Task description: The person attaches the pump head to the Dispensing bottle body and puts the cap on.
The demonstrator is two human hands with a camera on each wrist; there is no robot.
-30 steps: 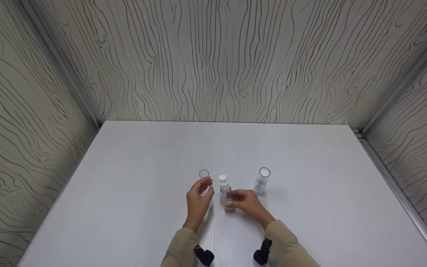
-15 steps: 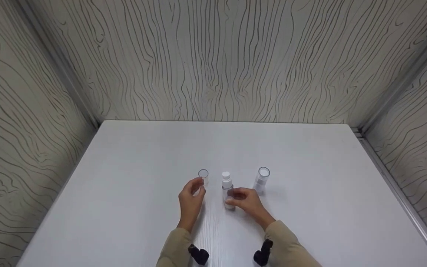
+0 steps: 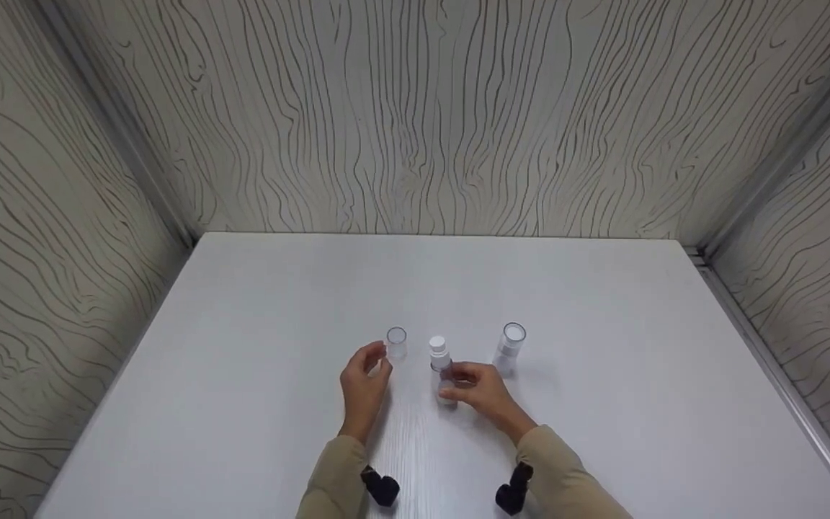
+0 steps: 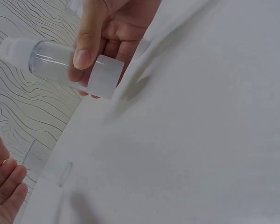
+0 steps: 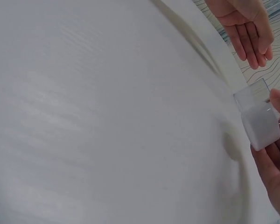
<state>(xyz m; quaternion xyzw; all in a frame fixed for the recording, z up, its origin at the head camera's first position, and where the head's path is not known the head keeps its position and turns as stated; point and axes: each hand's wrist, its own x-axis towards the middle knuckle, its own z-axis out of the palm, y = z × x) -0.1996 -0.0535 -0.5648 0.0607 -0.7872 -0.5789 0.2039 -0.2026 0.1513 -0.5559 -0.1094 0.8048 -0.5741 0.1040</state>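
Note:
My right hand (image 3: 483, 389) grips a slim clear bottle (image 4: 56, 63) with a white pump top (image 3: 438, 346) and a white base (image 4: 105, 77). Thumb and fingers go round the lower body, just above the base in the left wrist view. A clear cylindrical cap (image 3: 397, 344) stands on the table to the left of that bottle. Beside its left side is my left hand (image 3: 363, 378), fingertips close to the wall and fingers loosely bent, holding nothing. The left wrist view also shows the clear cap (image 4: 46, 165) next to those fingers.
Another clear-capped white bottle (image 3: 509, 349) stands upright to the right, just beyond my right hand. All stand on a white table (image 3: 278, 324), with wood-grain patterned walls (image 3: 415, 130) behind and at both sides.
My left hand has moved left, away from the held bottle, and the clear cap shows more fully. The right hand keeps its grip in nearly the same place.

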